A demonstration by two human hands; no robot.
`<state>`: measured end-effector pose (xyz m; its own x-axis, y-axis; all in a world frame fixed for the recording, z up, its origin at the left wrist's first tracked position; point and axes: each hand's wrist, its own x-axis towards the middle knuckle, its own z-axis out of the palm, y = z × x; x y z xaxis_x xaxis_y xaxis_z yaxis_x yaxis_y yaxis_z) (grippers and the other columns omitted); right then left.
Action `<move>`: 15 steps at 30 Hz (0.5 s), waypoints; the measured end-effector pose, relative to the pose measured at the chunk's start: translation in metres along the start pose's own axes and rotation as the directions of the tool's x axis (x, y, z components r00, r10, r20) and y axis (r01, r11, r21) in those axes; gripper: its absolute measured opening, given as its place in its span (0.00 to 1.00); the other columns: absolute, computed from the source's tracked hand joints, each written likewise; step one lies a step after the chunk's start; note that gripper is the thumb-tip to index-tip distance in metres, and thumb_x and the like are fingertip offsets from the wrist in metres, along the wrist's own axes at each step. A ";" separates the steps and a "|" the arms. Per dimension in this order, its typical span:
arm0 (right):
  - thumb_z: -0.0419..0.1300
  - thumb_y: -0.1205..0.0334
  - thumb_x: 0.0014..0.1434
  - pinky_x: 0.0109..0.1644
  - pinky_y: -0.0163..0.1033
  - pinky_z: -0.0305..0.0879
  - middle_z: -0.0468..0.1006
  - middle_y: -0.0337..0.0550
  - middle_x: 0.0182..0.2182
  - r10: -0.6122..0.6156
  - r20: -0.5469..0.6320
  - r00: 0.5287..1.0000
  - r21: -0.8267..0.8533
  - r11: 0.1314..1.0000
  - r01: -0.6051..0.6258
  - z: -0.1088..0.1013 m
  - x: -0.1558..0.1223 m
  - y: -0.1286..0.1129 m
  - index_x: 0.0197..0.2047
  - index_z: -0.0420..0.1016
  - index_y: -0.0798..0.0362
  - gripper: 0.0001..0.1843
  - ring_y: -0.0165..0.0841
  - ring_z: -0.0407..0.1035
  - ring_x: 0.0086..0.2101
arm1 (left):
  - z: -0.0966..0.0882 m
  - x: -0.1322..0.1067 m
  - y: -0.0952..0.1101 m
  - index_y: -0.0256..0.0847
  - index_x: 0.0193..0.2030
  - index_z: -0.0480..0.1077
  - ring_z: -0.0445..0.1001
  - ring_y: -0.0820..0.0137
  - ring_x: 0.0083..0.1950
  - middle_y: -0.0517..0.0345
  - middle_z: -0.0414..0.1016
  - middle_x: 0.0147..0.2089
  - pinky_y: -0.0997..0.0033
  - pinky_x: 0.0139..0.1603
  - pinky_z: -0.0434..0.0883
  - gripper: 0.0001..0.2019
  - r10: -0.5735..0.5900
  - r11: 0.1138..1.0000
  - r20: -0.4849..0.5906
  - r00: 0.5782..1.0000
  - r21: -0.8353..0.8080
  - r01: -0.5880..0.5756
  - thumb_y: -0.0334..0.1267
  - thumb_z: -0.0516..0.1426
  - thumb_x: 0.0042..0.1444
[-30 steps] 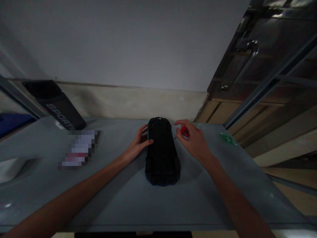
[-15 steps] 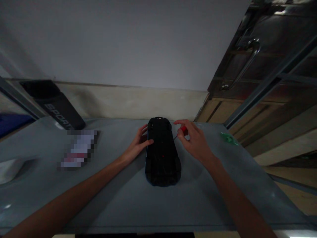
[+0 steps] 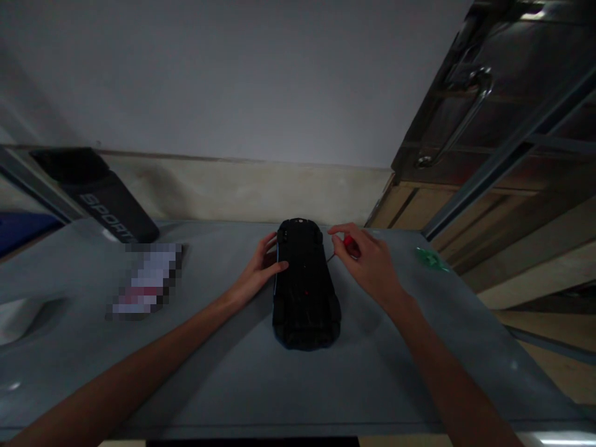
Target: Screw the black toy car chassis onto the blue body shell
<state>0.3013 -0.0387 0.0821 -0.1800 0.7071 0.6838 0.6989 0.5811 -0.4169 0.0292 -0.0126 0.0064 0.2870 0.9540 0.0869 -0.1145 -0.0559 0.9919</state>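
A toy car (image 3: pixel 305 279) lies upside down on the grey table, its black underside facing up and a blue edge showing along its left side. My left hand (image 3: pixel 258 268) is closed on the car's left side, thumb on the underside and fingers along the edge. In my right hand (image 3: pixel 367 261) is a red-handled screwdriver (image 3: pixel 351 245), pinched between the fingers. Its thin shaft points left toward the car's right side; whether the tip touches the car I cannot tell.
On the left stands a dark bottle (image 3: pixel 107 205) marked "SPORT", behind a blurred-out flat item (image 3: pixel 149 279). A white object (image 3: pixel 16 320) lies at the far left. A small green plastic piece (image 3: pixel 431 259) is near the table's right edge. A wall (image 3: pixel 251 192) rises behind the table (image 3: pixel 223 385).
My right hand's fingers and the red handle have shifted slightly to the right. The car and my left hand have stayed in place.
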 end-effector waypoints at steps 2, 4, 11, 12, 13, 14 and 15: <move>0.58 0.64 0.72 0.37 0.42 0.66 0.76 0.36 0.28 -0.029 0.006 1.000 0.010 1.000 0.029 -0.001 0.000 -0.002 0.53 0.81 0.45 0.12 0.36 0.72 0.29 | 0.001 -0.001 0.002 0.56 0.81 0.63 0.68 0.37 0.81 0.48 0.63 0.87 0.33 0.82 0.64 0.45 -0.006 1.000 0.009 1.000 -0.014 0.006 0.48 0.74 0.59; 0.56 0.65 0.73 0.39 0.43 0.68 0.79 0.38 0.31 -0.043 0.027 0.999 0.014 0.999 0.042 -0.001 0.000 -0.003 0.55 0.80 0.45 0.14 0.38 0.74 0.32 | 0.002 -0.001 0.003 0.57 0.81 0.63 0.69 0.38 0.81 0.49 0.63 0.87 0.34 0.82 0.65 0.44 -0.011 1.000 0.007 1.000 -0.022 0.011 0.48 0.74 0.60; 0.60 0.60 0.73 0.39 0.43 0.68 0.75 0.35 0.27 0.015 -0.003 1.000 -0.015 1.000 -0.015 0.002 -0.001 0.001 0.54 0.80 0.44 0.10 0.38 0.72 0.29 | 0.003 -0.004 0.006 0.56 0.81 0.63 0.68 0.40 0.82 0.46 0.59 0.89 0.32 0.83 0.63 0.44 0.005 1.000 0.008 1.000 -0.021 -0.005 0.46 0.73 0.61; 0.59 0.61 0.72 0.39 0.44 0.69 0.76 0.36 0.28 0.002 0.009 1.000 -0.001 1.000 -0.002 0.002 -0.001 0.001 0.55 0.80 0.44 0.12 0.38 0.72 0.30 | 0.003 -0.004 0.005 0.55 0.81 0.63 0.69 0.40 0.82 0.46 0.60 0.89 0.32 0.83 0.63 0.44 0.001 1.000 0.005 1.000 -0.022 -0.001 0.46 0.73 0.61; 0.59 0.62 0.72 0.39 0.44 0.69 0.77 0.37 0.30 -0.009 0.021 1.000 0.009 1.000 0.008 0.002 -0.001 0.001 0.55 0.80 0.44 0.13 0.39 0.73 0.31 | 0.003 -0.004 0.005 0.55 0.82 0.62 0.69 0.40 0.81 0.46 0.60 0.88 0.31 0.83 0.63 0.44 -0.002 1.000 0.003 1.000 -0.024 0.002 0.46 0.73 0.61; 0.59 0.62 0.72 0.39 0.44 0.69 0.78 0.38 0.30 -0.011 0.030 1.000 0.011 1.000 0.010 0.001 -0.001 0.001 0.56 0.80 0.44 0.13 0.39 0.73 0.31 | 0.003 -0.004 0.005 0.55 0.82 0.62 0.69 0.40 0.81 0.45 0.61 0.88 0.30 0.83 0.62 0.45 -0.006 1.000 0.005 1.000 -0.025 0.006 0.46 0.73 0.61; 0.59 0.60 0.74 0.38 0.44 0.68 0.78 0.38 0.30 -0.001 0.032 0.999 0.007 1.000 0.001 0.001 -0.002 0.001 0.55 0.80 0.44 0.12 0.39 0.73 0.31 | 0.003 -0.004 0.006 0.55 0.82 0.61 0.70 0.40 0.81 0.45 0.62 0.87 0.30 0.83 0.62 0.45 -0.007 1.000 0.008 1.000 -0.025 0.007 0.47 0.73 0.61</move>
<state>0.3012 -0.0390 0.0799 -0.2030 0.7188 0.6650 0.6937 0.5849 -0.4204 0.0303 -0.0173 0.0118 0.2952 0.9520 0.0808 -0.1361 -0.0418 0.9898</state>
